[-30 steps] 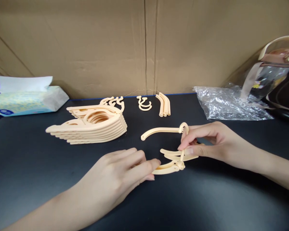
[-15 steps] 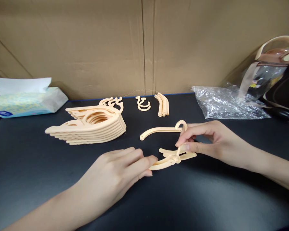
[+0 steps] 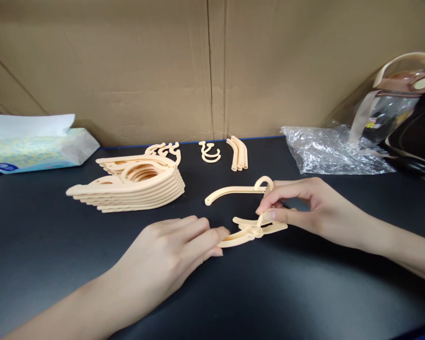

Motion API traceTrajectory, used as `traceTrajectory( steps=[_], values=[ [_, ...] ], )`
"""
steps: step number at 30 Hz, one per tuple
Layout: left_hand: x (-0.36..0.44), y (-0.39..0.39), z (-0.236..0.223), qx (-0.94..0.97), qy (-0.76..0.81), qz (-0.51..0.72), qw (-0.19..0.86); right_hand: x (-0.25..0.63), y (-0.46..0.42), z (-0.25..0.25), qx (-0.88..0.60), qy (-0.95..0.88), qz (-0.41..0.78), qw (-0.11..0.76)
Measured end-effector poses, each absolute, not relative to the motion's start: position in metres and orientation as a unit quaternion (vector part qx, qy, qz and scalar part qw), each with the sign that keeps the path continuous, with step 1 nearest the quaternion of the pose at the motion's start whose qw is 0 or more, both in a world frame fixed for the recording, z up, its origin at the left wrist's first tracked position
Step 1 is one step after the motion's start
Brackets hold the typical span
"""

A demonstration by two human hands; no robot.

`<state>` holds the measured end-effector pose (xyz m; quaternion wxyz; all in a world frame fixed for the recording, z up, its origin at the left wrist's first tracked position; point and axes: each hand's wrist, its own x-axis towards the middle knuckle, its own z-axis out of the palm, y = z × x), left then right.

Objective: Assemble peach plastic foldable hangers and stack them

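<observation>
My left hand point(image 3: 184, 250) pinches the end of a curved cream hanger arm point(image 3: 238, 239) low over the dark table. With thumb and fingers closed, my right hand point(image 3: 297, 203) grips a cream hanger hook point(image 3: 259, 222), whose lower end meets the inner end of that arm. The hook's curved top shows above my right fingers; its middle is hidden by them. Behind the joint lie short cream hanger arms point(image 3: 247, 221), partly overlapping. A longer curved arm point(image 3: 230, 191) rests just beyond, its right end near my right fingertips.
A stack of folded cream hangers point(image 3: 138, 186) stands at the left. Loose hooks point(image 3: 209, 153) and a bundle of curved arms point(image 3: 238, 153) lie at the back. A tissue pack point(image 3: 38, 148) is far left; a clear plastic bag point(image 3: 329, 151) and a bottle point(image 3: 393, 111) are at the right.
Both hands keep the same grip on the hook and the arm. The whole view has shifted very slightly; nothing else visibly differs.
</observation>
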<state>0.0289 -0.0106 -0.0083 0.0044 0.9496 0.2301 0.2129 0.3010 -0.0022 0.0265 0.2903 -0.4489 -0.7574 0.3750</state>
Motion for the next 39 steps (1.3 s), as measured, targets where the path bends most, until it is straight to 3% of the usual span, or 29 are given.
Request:
traceTrajectory(
  steps=[16, 39],
  values=[
    [0.0294, -0.0128, -0.0104, 0.948, 0.242, 0.201, -0.037, 0.3012, -0.0013, 0.0204, -0.428, -0.8, 0.301, 0.292],
    [0.0307, -0.0123, -0.0079, 0.954, 0.208, 0.217, 0.016, 0.3068, 0.0061, 0.0253, -0.427, -0.753, 0.446, 0.228]
  ],
)
